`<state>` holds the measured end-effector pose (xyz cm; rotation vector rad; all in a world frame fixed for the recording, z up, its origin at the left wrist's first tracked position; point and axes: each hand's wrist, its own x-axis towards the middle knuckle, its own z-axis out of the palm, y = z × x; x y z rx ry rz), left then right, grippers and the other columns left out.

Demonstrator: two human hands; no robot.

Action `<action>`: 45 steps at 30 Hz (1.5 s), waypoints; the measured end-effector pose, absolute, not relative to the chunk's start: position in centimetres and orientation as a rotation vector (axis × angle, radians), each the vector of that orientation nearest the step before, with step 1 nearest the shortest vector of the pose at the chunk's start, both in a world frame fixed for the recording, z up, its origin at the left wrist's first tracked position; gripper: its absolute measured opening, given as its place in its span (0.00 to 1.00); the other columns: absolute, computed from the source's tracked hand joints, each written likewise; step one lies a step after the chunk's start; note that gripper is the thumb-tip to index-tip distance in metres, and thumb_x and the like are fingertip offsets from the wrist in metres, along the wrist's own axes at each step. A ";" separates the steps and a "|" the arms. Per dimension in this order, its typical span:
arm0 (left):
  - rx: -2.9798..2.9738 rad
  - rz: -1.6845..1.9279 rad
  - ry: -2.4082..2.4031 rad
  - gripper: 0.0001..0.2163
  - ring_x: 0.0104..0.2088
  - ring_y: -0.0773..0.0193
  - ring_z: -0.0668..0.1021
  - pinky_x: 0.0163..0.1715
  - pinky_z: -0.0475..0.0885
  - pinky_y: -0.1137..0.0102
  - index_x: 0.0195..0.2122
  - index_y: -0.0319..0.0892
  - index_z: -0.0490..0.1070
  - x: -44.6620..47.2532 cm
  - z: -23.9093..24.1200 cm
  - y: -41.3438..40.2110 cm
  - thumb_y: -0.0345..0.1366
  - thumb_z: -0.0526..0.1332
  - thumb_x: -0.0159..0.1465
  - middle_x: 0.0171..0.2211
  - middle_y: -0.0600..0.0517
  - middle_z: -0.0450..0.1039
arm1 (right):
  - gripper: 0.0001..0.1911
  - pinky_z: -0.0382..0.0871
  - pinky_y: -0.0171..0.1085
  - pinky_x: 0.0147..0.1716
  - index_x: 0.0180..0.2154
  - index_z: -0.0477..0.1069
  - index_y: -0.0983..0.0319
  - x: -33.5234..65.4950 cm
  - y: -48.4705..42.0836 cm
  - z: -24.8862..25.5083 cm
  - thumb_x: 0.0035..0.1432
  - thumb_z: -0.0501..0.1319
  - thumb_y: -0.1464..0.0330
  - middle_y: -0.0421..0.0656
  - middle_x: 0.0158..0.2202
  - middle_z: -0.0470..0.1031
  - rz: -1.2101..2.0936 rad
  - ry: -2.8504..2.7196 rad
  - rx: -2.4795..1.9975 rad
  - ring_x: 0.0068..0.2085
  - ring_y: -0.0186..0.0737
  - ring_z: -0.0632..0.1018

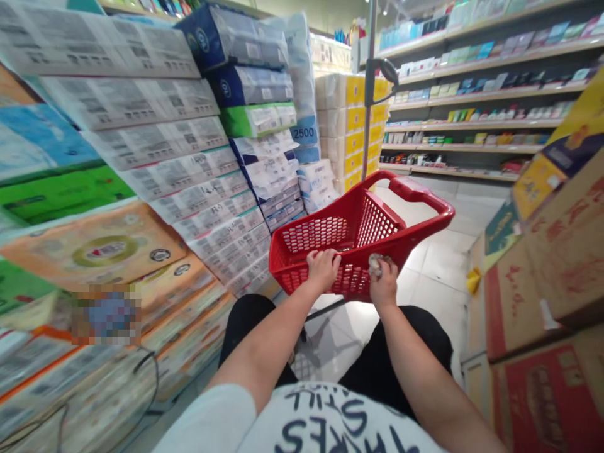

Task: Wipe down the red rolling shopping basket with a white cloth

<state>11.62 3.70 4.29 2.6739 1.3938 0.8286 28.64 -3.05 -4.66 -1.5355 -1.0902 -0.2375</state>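
Note:
A red plastic shopping cart [355, 258] with perforated walls stands in front of my knees, its handle toward the upper right. My left hand [323, 269] is closed over the cart's near rim, fingers hooked over the edge. To its right, my right hand [384, 283] pinches a crumpled greyish cloth [375, 265] against the outside of the cart's near wall, below the rim. The palm hides part of the cloth. Inside the cart, the part of the floor that shows holds nothing I can make out.
Stacked tissue packs [202, 163] rise close on the left. Yellow-and-white packs [352, 129] stand behind the cart, near a grey metal pole [368, 113]. Cardboard boxes [533, 296] line the right side. Stocked shelves [472, 126] fill the back. Cables [153, 377] lie at lower left.

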 end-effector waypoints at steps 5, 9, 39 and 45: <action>2.701 0.885 1.312 0.09 0.42 0.62 0.74 0.53 0.54 0.59 0.39 0.47 0.69 11.4 4.1 5.0 0.38 0.49 0.70 0.38 0.55 0.76 | 0.17 0.65 0.50 0.55 0.47 0.71 0.62 28.1 -2.8 -5.3 0.56 0.53 0.71 0.52 0.51 0.64 -0.218 -1.173 -1.615 0.56 0.50 0.65; 2.680 0.873 1.290 0.09 0.43 0.62 0.73 0.51 0.55 0.60 0.41 0.48 0.70 11.7 3.7 7.0 0.40 0.51 0.69 0.41 0.54 0.76 | 0.19 0.62 0.51 0.57 0.49 0.71 0.62 28.7 -2.6 -6.7 0.56 0.52 0.72 0.52 0.52 0.62 -0.252 -1.289 -1.659 0.58 0.50 0.63; 2.666 0.969 1.316 0.12 0.46 0.59 0.70 0.54 0.54 0.59 0.45 0.49 0.70 15.1 2.4 11.9 0.38 0.47 0.70 0.40 0.52 0.74 | 0.20 0.65 0.42 0.53 0.48 0.74 0.55 32.1 2.8 -3.6 0.58 0.53 0.76 0.45 0.50 0.70 -0.455 -1.820 -1.707 0.48 0.44 0.69; 2.701 0.929 1.330 0.11 0.45 0.59 0.70 0.52 0.56 0.59 0.45 0.49 0.69 15.1 2.7 13.5 0.38 0.48 0.70 0.40 0.53 0.74 | 0.18 0.65 0.42 0.52 0.47 0.74 0.53 32.1 4.5 -4.1 0.58 0.55 0.75 0.45 0.49 0.70 -0.385 -1.824 -1.823 0.53 0.48 0.65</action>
